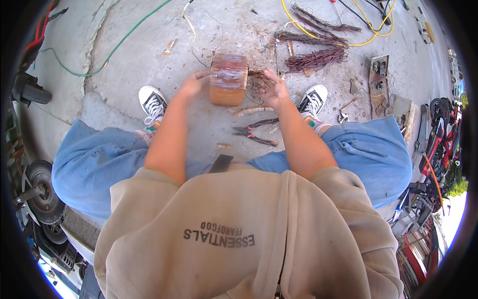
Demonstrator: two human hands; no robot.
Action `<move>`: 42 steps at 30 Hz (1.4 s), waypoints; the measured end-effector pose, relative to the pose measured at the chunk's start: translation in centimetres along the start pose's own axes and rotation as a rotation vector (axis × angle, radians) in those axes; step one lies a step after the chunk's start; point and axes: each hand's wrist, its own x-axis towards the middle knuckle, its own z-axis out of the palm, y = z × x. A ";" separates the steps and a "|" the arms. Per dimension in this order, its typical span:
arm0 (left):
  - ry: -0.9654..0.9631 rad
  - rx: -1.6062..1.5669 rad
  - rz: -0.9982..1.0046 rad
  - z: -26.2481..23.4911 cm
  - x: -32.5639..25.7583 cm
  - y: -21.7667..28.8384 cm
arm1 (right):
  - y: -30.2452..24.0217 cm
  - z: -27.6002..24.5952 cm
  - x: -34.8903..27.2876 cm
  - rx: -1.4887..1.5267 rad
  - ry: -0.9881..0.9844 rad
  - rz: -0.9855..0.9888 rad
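Observation:
On the concrete between my shoes stands a block-like piece (229,79), banded reddish brown and whitish on top, with an orange-tan near face; it looks like a wire-wound coil. My left hand (193,83) reaches to its left side, fingers stretched out with the tips against it; it is slightly blurred. From the right side of the block sticks out a bundle of thin brown wires (258,75). My right hand (274,90) has its fingers closed around the outer end of that bundle. Nearer to me lie red-and-black pliers (255,133).
Bundles of dark reddish wire (317,60) lie at the far right beside a yellow cable (371,43). A green cord (119,55) crosses the floor at the far left. Right of my right shoe (313,99) are a hammer-like tool (346,112) and a rusty metal housing (379,82).

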 end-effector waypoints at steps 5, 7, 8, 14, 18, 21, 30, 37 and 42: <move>0.140 -0.307 -0.045 -0.8 -0.7 0.3 | -0.3 -0.5 1.3 -0.197 -0.064 -0.055; 0.339 -0.681 -0.001 0.5 -1.0 0.3 | 0.4 0.4 1.4 -0.395 -0.108 -0.008; 0.441 -0.868 0.022 0.8 -1.3 0.3 | 1.0 0.9 1.5 -0.429 -0.138 0.007; 0.189 -0.904 0.006 3.4 0.0 -1.3 | 2.2 3.5 0.5 -0.570 -0.192 0.027; 0.337 -0.900 0.109 3.9 0.4 0.0 | 1.7 2.7 1.9 -0.784 -0.131 -0.097; 0.796 -0.576 0.316 3.4 0.5 1.8 | -0.6 3.5 2.7 -1.344 0.129 -0.498; 0.580 -0.257 1.057 0.8 -9.5 16.2 | -5.2 16.9 -8.8 -1.131 -0.772 -1.114; 0.649 0.834 1.228 5.4 -14.5 19.9 | -6.5 18.0 -12.9 -1.287 -0.867 -0.712; 0.051 -0.142 0.827 3.7 -11.1 15.5 | -4.2 18.6 -11.9 -0.475 -0.616 -0.550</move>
